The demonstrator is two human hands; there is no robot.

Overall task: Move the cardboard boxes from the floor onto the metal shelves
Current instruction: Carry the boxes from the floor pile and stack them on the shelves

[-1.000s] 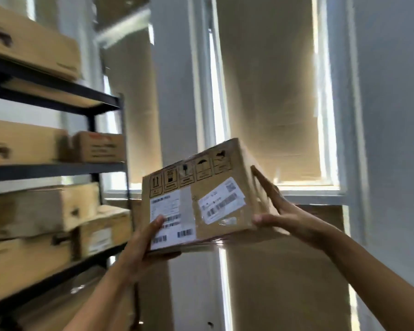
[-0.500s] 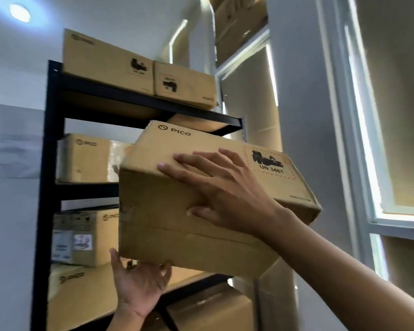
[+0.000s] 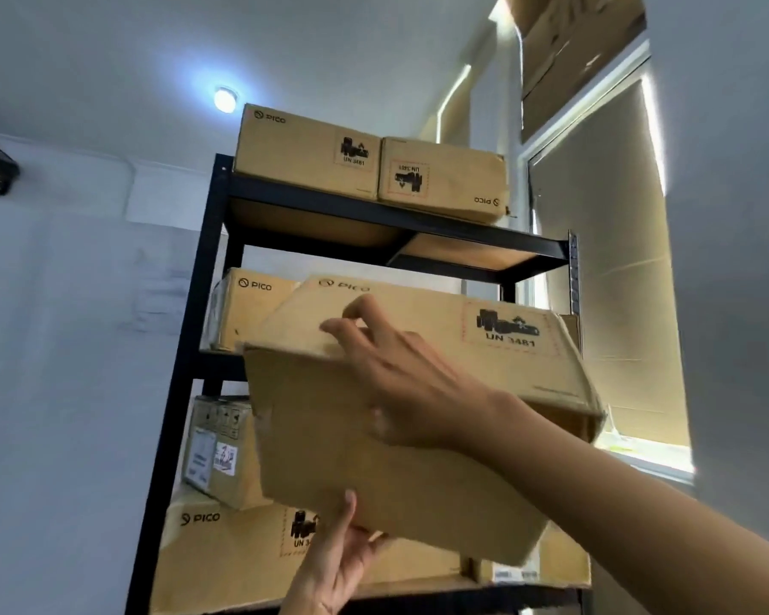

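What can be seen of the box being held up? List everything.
The held box is plain brown cardboard, creased and scuffed, tilted with its right end higher. One face carries a PICO logo and a red dashed label reading UN 3481. It is in the air in front of the black metal shelves, level with the second tier. The right hand lies over its near edge with fingers curled onto the printed face; the left hand props its bottom edge.
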